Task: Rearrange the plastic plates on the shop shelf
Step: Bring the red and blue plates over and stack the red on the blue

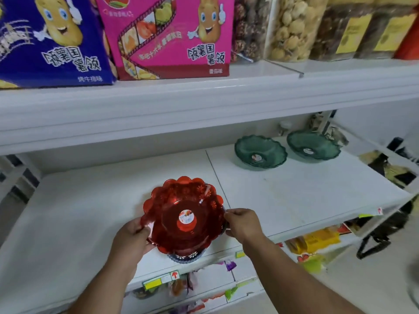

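Note:
A red scalloped plastic plate [181, 207] with a round sticker in its middle is over the front of the white shelf [90, 211]. My left hand [133, 236] grips its left rim and my right hand [242, 223] pinches its right rim. Under it a dark blue plate [186, 257] with white flower marks peeks out at the near edge. Two green wavy-rimmed plates sit side by side at the back right of the same shelf, one [260, 152] to the left and the other [314, 145] to the right.
The shelf above [204, 103] overhangs, carrying a blue snack box [52, 39], a pink snack box [172, 35] and clear tubs of dried goods [292, 26]. Packets fill the lower shelves [313, 239]. A black bag strap [381, 232] hangs at the right.

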A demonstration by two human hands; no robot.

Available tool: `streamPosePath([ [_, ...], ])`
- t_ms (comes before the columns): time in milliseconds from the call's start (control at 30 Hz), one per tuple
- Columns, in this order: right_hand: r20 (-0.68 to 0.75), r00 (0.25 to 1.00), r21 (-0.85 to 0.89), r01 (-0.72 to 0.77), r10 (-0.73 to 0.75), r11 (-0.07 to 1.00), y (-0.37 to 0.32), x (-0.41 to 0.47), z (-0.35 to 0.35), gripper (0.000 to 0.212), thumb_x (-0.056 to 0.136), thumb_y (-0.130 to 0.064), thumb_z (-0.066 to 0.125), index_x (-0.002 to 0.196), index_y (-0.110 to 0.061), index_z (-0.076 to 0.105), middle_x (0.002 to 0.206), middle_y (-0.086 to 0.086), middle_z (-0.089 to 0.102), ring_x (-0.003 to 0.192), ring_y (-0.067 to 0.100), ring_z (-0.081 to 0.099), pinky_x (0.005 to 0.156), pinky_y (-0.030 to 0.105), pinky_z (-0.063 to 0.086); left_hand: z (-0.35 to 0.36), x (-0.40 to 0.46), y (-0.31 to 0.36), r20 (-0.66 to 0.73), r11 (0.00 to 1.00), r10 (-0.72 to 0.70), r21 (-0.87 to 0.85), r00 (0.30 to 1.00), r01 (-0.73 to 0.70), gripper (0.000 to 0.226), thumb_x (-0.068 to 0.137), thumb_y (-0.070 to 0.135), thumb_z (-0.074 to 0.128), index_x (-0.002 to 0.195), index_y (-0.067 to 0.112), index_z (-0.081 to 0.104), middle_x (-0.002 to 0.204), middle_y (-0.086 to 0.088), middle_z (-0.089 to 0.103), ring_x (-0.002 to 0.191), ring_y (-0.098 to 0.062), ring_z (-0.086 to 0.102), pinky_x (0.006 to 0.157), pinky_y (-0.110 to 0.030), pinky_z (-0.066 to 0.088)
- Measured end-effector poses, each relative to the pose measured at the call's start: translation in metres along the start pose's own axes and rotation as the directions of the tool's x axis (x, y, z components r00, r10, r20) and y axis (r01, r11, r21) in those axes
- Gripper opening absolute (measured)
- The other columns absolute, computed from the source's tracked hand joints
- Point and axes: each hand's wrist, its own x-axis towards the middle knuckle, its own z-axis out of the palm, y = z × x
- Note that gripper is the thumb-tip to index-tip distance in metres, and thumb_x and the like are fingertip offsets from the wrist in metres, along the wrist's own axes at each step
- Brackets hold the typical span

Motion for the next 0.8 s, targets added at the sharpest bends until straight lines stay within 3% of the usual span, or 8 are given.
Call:
streamPosePath([
  [67, -0.027, 0.999, 0.024, 0.026, -0.025, 0.999, 0.001, 0.003, -0.026, 0.016, 0.078, -0.010, 0.059, 0.074, 0.001, 0.070, 0.065, 0.016, 0.059, 0.060, 0.027, 0.056, 0.061, 0.044, 0.052, 0.024, -0.003, 0.004, 0.024, 1.000, 0.013, 0.007, 1.000, -0.013, 0.035, 0.096, -0.001, 0.047, 0.109, 0.023, 0.069, 0.109, -0.010, 0.072, 0.100, -0.024, 0.069, 0.085, -0.039, 0.057],
  [200, -0.084, 0.995, 0.061, 0.055, -0.050, 0.997, 0.003, 0.011, -0.085, 0.018, 0.084, -0.005, 0.058, 0.078, 0.011, 0.066, 0.066, 0.016, 0.058, 0.062, 0.027, 0.053, 0.062, 0.042, 0.053, 0.084, -0.021, 0.014, 0.056, 0.999, 0.045, -0.005, 0.997, -0.045, 0.036, 0.096, -0.002, 0.048, 0.099, 0.027, 0.069, 0.102, -0.008, 0.074, 0.096, -0.024, 0.069, 0.082, -0.038, 0.056],
  [500, -0.057, 0.994, 0.070, 0.097, -0.094, 0.993, 0.015, 0.031, -0.236, 0.022, 0.082, -0.007, 0.057, 0.074, 0.011, 0.067, 0.060, 0.015, 0.057, 0.059, 0.024, 0.050, 0.060, 0.037, 0.046, 0.224, -0.092, 0.022, 0.022, 0.997, 0.067, -0.037, 0.998, -0.066, 0.035, 0.094, -0.003, 0.050, 0.096, 0.026, 0.070, 0.094, -0.002, 0.074, 0.090, -0.021, 0.070, 0.064, -0.027, 0.057],
  [600, -0.053, 0.995, 0.079, 0.083, -0.079, 0.993, 0.019, 0.042, -0.275, 0.022, 0.082, -0.007, 0.058, 0.071, 0.012, 0.063, 0.061, 0.015, 0.054, 0.061, 0.023, 0.048, 0.060, 0.036, 0.046, 0.263, -0.106, 0.022, 0.016, 0.998, 0.054, -0.030, 0.998, -0.054, 0.035, 0.095, -0.002, 0.049, 0.093, 0.028, 0.068, 0.099, -0.003, 0.072, 0.092, -0.022, 0.069, 0.067, -0.029, 0.056],
  [733, -0.054, 0.998, 0.084, 0.048, -0.043, 0.995, 0.025, 0.059, -0.308, 0.012, 0.076, -0.013, 0.058, 0.065, -0.009, 0.063, 0.064, 0.012, 0.046, 0.063, 0.023, 0.042, 0.062, 0.037, 0.039, 0.301, -0.112, 0.023, 0.005, 0.999, 0.050, 0.012, 0.999, -0.050, 0.036, 0.094, -0.003, 0.049, 0.087, 0.026, 0.069, 0.097, -0.005, 0.072, 0.091, -0.021, 0.068, 0.067, -0.030, 0.057],
  [800, -0.055, 0.998, 0.089, 0.024, -0.019, 0.996, 0.026, 0.069, -0.317, 0.014, 0.078, -0.013, 0.059, 0.065, -0.009, 0.063, 0.065, 0.012, 0.046, 0.064, 0.023, 0.042, 0.061, 0.037, 0.041, 0.314, -0.107, 0.024, -0.006, 0.998, 0.060, 0.029, 0.998, -0.060, 0.038, 0.092, -0.005, 0.048, 0.083, 0.026, 0.068, 0.095, -0.008, 0.071, 0.089, -0.024, 0.068, 0.069, -0.033, 0.058],
])
